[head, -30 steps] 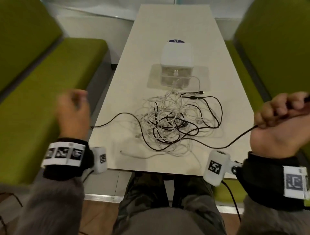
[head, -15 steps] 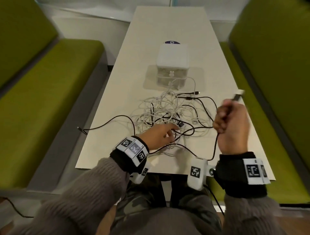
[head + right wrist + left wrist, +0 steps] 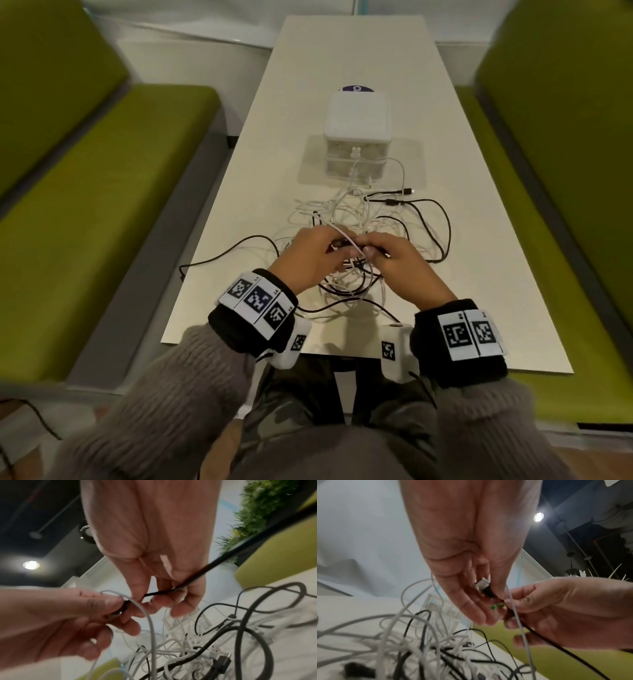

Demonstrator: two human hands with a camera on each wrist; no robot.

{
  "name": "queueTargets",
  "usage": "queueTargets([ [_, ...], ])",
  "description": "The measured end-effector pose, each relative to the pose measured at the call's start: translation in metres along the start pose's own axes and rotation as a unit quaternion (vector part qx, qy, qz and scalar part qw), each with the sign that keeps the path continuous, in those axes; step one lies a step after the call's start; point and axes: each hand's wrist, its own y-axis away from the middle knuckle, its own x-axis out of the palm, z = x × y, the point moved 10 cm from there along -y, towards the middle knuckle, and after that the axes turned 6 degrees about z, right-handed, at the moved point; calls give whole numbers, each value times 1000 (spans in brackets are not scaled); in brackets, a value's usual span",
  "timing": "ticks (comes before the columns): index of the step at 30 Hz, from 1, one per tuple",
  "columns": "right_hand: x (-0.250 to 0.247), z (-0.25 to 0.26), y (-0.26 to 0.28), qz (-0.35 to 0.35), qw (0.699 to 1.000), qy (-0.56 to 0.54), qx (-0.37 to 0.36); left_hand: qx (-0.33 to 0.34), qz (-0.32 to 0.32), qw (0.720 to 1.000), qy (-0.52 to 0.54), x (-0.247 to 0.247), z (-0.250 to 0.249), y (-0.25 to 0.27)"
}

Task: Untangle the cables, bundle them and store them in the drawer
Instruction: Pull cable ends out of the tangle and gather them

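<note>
Two hands meet over the cable tangle (image 3: 359,240) at table (image 3: 260,192) centre; left hand (image 3: 308,260) pinches a black cable's plug (image 3: 485,589); right hand (image 3: 400,263) pinches its cord (image 3: 223,559); drawer box (image 3: 358,137) at twelve o'clock.

Fuzzy grey-brown sleeves (image 3: 178,394), black wristbands (image 3: 246,325) carrying white square-coded marker tags (image 3: 471,334), white wrist cameras (image 3: 291,346), camouflage trousers (image 3: 274,421).
</note>
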Motion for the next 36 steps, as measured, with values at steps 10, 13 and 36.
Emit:
queueTargets([
  [10,5,57,19,-69,983,88,-143,-16,-131,980,-151,-68,-31,24],
  [13,5,62,18,-86,985,33,-143,97,-118,986,-68,-61,-63,27],
  [36,-115,44,61,-127,612,-732,-270,118,192,974,33,34,-52,43],
])
